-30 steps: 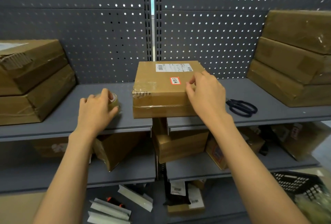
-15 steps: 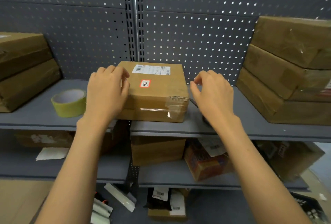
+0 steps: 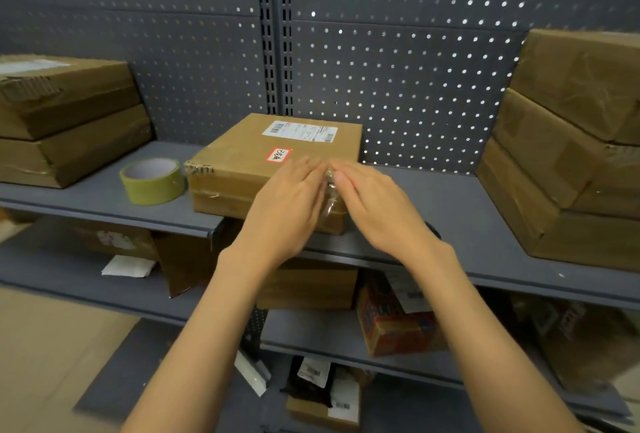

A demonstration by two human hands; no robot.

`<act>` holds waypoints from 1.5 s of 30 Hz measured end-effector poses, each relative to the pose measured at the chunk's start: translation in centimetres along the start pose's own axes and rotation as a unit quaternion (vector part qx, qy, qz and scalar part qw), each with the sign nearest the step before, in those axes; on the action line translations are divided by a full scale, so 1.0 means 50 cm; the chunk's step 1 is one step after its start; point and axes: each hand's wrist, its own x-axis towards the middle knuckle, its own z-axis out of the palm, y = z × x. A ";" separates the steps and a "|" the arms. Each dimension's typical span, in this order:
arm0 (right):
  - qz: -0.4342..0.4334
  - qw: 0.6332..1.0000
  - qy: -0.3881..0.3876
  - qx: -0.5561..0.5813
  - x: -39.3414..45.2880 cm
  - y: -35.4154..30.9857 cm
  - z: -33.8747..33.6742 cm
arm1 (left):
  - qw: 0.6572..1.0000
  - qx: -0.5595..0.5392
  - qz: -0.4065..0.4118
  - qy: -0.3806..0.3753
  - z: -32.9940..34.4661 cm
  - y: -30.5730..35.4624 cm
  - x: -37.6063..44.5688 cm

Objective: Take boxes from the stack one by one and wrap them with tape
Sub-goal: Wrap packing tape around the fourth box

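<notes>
A flat brown cardboard box (image 3: pixel 249 162) with a white shipping label and a red-edged sticker lies on the grey shelf (image 3: pixel 460 224) in front of me. My left hand (image 3: pixel 287 207) and my right hand (image 3: pixel 377 207) lie side by side on its near right corner, fingers straight, fingertips almost meeting over a strip of clear tape on that corner. A yellowish tape roll (image 3: pixel 152 180) stands on the shelf just left of the box.
Two stacked brown boxes (image 3: pixel 65 121) sit at the shelf's left end, and a stack of three (image 3: pixel 568 155) at the right. The perforated back panel (image 3: pixel 415 51) closes the shelf behind. Lower shelves hold more cartons, a red box (image 3: pixel 391 328) and papers.
My left hand let go of the tape roll and came onto the box. The box turned on the shelf. Both hands moved together onto its near right corner.
</notes>
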 end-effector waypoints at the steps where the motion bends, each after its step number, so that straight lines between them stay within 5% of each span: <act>1: -0.002 1.000 -0.014 0.009 0.000 0.002 0.003 | 1.000 0.005 0.009 -0.004 0.006 -0.003 0.003; 10: 0.008 0.997 -0.061 -0.035 0.024 0.037 0.013 | 0.996 -0.019 0.010 -0.087 0.032 -0.028 0.048; 18: 0.078 0.996 -0.033 -0.035 0.059 0.075 0.018 | 0.995 -0.065 0.010 -0.077 0.011 -0.046 0.024; 25: 0.067 0.997 0.009 0.027 0.067 0.082 0.015 | 0.996 -0.054 0.009 -0.068 0.008 -0.059 0.063; 28: 0.042 0.997 -0.031 0.058 0.060 0.086 0.026 | 0.991 -0.063 0.044 -0.109 0.022 -0.076 0.073; 35: 0.006 0.999 -0.030 0.018 0.049 0.098 0.040 | 0.984 0.056 0.131 -0.103 0.051 -0.118 0.064; 45: -0.022 0.997 -0.076 -0.020 0.038 0.105 0.044 | 0.983 0.044 0.143 -0.106 0.053 -0.121 0.067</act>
